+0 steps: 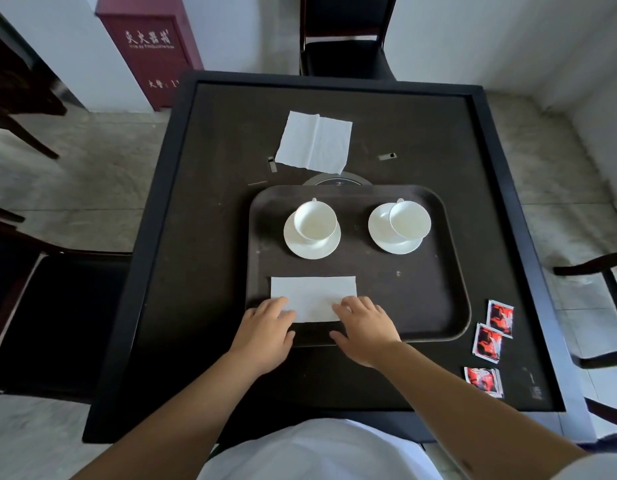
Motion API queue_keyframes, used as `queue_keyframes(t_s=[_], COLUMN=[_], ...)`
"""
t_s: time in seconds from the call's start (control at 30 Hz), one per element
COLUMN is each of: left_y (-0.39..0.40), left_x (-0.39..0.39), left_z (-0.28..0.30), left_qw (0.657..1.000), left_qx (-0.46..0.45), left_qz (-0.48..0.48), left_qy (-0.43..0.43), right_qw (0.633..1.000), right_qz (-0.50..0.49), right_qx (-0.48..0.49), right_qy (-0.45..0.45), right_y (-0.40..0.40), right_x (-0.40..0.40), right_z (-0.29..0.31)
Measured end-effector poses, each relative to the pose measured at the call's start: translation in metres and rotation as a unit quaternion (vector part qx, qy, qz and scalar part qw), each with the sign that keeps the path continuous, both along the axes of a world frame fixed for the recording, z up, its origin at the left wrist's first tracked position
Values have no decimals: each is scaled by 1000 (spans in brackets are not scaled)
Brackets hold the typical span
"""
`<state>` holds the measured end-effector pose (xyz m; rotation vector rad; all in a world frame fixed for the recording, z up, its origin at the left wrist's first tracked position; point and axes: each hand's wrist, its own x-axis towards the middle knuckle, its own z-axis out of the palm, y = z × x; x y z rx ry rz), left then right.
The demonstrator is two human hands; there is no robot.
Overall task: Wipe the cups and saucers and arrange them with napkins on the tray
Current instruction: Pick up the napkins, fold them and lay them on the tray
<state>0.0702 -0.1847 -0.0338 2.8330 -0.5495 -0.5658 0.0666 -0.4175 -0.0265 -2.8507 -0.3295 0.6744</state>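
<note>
A dark tray (pixel 449 306) lies on the dark square table (pixel 210 202). On its far half stand two white cups on white saucers: the left cup (pixel 315 220) on its saucer (pixel 312 249), and the right cup (pixel 407 220) set off-centre on its saucer (pixel 381 230). A folded white napkin (pixel 314 292) lies flat on the tray's near left part. My left hand (pixel 267 327) rests with straight fingers on the napkin's near left corner. My right hand (pixel 364 323) presses flat on its near right edge. An unfolded white napkin (pixel 315 142) lies on the table beyond the tray.
Three red and white sachets (pixel 492 336) lie on the table to the right of the tray. A round inset (pixel 338 180) shows behind the tray. Dark chairs stand at the far side (pixel 345 46), left (pixel 57 306) and right. A red cabinet (pixel 151 46) stands at the back left.
</note>
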Motion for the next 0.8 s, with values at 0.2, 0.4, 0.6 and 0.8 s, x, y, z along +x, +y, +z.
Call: queue_keyframes(t_s=[0.2,0.4,0.6,0.8], left_y=[1,0,0,0], left_x=[0,13,35,110], left_z=[10,30,55,98], left_qw=[998,990,997,985], left_qx=[47,81,58,-74], left_qz=[-33,-81,-55,21], left_qy=[32,85,-18,-157], right_qw=[999,995,998,990], right_qz=[33,60,49,-16], right_qx=[-32,-52,-23,101], right_qy=[29,66,24,-98], right_y=[2,1,5,7], right_x=[-3,2,30,108], right_z=[6,17,43,90])
